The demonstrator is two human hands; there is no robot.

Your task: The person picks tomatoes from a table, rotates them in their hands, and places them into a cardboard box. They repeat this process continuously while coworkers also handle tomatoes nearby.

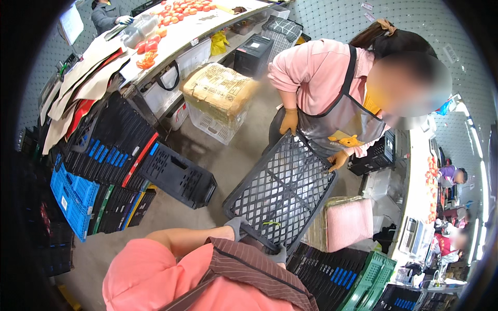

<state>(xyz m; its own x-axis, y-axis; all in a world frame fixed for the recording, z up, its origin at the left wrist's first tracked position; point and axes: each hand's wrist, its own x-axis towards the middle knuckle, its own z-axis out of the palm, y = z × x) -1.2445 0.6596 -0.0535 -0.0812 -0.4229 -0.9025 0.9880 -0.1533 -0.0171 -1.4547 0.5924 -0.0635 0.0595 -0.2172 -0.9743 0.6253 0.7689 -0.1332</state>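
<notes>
A black plastic crate point(288, 186) with a lattice face spans the space between me and a co-worker. My left hand point(236, 228), in a grey glove, grips the crate's near end at its left corner. Farther right on that same end, my right hand point(278, 254) holds on in a matching glove, partly hidden by the rim. Pale things show through the lattice, too unclear to name. A thin yellow-green strip point(271, 223) lies near my end. At the far end, a co-worker's orange-gloved hands point(289, 121) hold the crate.
Left of me stand stacked folded black crates point(113, 151), a blue crate point(74, 198) and a black crate point(179, 175) jutting out. Behind are a wrapped carton point(218, 87) and a table with tomatoes point(183, 11). On the right are a pink-topped bundle point(348, 223) and green crates point(369, 280).
</notes>
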